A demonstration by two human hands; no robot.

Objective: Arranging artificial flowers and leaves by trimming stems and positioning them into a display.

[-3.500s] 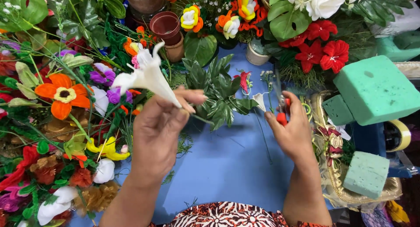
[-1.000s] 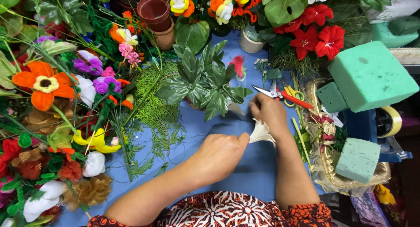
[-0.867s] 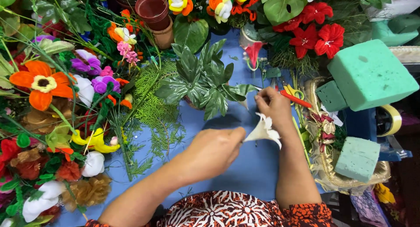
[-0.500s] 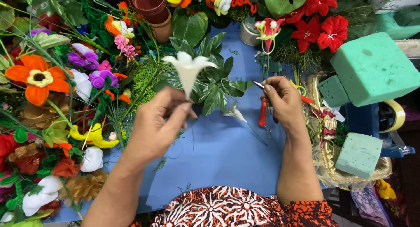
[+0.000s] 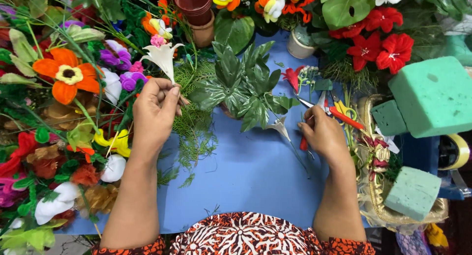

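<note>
Blue table (image 5: 246, 176), flowers banked along its left and far edges: I log my left hand (image 5: 155, 110), grip pinched shut on a white lily (image 5: 163, 58), stem upright, bloom pointing toward the far edge. My right hand (image 5: 324, 134), well apart toward the right edge, is closed around red-handled snips (image 5: 339, 115), a second pale lily (image 5: 280, 129) lying just left of it.

**Bench surroundings, blue work surface**

Blue table (image 5: 246, 176) ringed with artificial flowers. Orange daisy-type bloom (image 5: 66, 75) far left; red blooms (image 5: 381, 41) upper right. Glossy green leaf cluster (image 5: 246, 83) at centre. Brown pots (image 5: 196, 11) stacked at top. Large green foam block (image 5: 432, 95) right, smaller block (image 5: 412, 193) below it.
</note>
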